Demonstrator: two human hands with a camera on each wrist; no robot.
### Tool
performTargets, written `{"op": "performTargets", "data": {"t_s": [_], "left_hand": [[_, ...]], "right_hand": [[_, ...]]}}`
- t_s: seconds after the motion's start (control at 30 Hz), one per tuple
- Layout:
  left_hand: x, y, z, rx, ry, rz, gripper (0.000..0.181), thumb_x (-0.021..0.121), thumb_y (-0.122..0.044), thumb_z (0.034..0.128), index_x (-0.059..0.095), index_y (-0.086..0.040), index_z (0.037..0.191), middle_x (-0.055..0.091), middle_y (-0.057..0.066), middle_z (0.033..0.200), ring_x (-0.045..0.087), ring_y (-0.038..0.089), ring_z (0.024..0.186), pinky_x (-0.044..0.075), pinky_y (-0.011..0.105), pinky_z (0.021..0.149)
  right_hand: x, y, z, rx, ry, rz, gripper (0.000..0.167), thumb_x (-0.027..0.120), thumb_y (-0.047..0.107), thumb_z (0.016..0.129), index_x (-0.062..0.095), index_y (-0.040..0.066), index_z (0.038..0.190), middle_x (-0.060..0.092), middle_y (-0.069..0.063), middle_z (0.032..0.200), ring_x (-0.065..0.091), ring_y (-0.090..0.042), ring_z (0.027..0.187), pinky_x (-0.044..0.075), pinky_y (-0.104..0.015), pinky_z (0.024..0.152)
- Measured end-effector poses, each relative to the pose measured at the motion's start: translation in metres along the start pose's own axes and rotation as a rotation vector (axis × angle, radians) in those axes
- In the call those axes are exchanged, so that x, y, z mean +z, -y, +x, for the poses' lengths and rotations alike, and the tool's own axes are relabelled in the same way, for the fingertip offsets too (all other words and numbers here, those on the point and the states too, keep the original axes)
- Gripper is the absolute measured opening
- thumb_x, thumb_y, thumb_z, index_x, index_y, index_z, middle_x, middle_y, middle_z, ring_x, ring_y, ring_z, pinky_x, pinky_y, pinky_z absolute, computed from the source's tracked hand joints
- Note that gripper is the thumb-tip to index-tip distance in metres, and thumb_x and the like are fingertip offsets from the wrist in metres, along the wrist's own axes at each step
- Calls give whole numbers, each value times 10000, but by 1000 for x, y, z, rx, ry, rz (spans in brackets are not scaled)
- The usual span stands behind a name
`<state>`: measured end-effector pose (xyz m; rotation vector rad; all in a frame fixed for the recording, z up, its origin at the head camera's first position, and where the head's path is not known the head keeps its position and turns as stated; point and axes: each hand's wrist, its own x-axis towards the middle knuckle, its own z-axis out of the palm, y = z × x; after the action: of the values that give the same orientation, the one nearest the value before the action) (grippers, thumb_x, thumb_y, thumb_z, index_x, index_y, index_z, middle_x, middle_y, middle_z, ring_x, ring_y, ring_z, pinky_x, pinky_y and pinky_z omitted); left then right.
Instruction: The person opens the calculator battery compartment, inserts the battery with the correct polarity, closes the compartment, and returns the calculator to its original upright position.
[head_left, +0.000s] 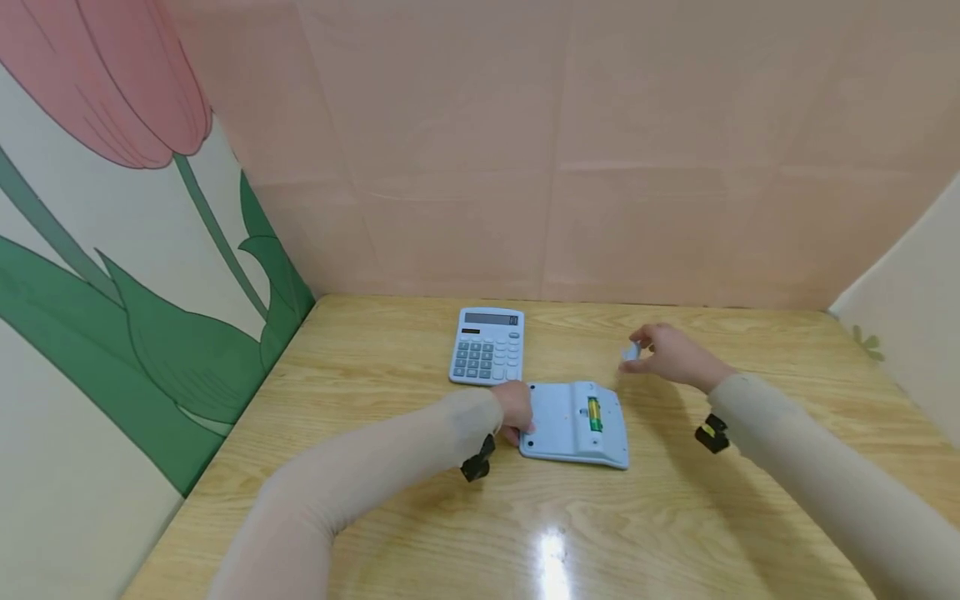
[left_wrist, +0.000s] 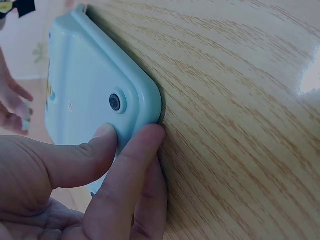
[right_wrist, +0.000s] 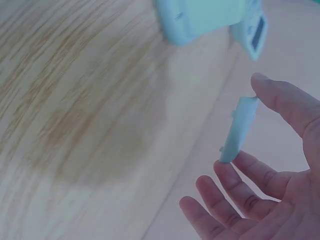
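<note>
A light blue calculator lies face down on the table, its battery compartment uncovered. Inside that compartment sits a green and yellow battery. My left hand grips the calculator's left edge; in the left wrist view the thumb is on its back near a round black foot, with fingers against the side. To the right, above the table, my right hand pinches a small light blue battery cover between thumb and fingertips, apart from the calculator.
A second light blue calculator lies face up behind the left hand, its display showing digits. The wood-grain table meets a pink cloth backdrop at the back. A tulip-printed panel stands at the left.
</note>
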<state>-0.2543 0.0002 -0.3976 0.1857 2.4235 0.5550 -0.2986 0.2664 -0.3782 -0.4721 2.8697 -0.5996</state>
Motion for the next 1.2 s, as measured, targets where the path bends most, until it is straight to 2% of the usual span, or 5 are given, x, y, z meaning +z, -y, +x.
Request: {"op": "performTargets", "data": {"t_s": [0.2, 0.4, 0.6, 0.9, 1.2], "left_hand": [[-1, 0, 0, -7, 1, -3, 292, 660, -85, 920, 561, 89, 1133, 650, 124, 761, 734, 238, 758, 588, 229, 570], [-4, 2, -2, 21, 14, 46, 233, 658, -105, 925, 603, 85, 1048, 661, 114, 704, 691, 191, 601, 589, 232, 576], [-4, 3, -2, 37, 23, 71, 221, 663, -118, 923, 620, 87, 993, 668, 108, 656, 598, 131, 477, 574, 217, 550], [-2, 3, -1, 30, 15, 30, 262, 661, -109, 923, 588, 82, 1086, 659, 109, 708, 694, 192, 617, 573, 216, 546], [-3, 2, 0, 17, 29, 0, 331, 657, -97, 925, 556, 91, 1178, 651, 122, 761, 698, 197, 627, 585, 232, 568]], "right_hand": [[-8, 14, -13, -47, -27, 51, 819, 704, 554, 822, 487, -65, 1312, 542, -274, 1251, 515, -456, 1156, 474, -601, 949], [-9, 28, -26, -87, -43, 81, 778, 732, 583, 776, 543, 20, 1279, 585, -189, 1252, 556, -385, 1142, 499, -567, 946], [-1, 44, -35, -159, -13, 138, 615, 787, 414, 796, 561, 34, 1224, 612, -158, 1183, 597, -363, 1097, 536, -524, 929], [14, 48, -41, -196, 97, 208, 530, 792, 358, 802, 553, 63, 1171, 602, -122, 1192, 574, -349, 1122, 514, -555, 951], [24, 44, -42, -187, 134, 236, 547, 811, 348, 779, 565, 48, 1165, 604, -94, 1153, 565, -328, 1110, 540, -504, 929]]}}
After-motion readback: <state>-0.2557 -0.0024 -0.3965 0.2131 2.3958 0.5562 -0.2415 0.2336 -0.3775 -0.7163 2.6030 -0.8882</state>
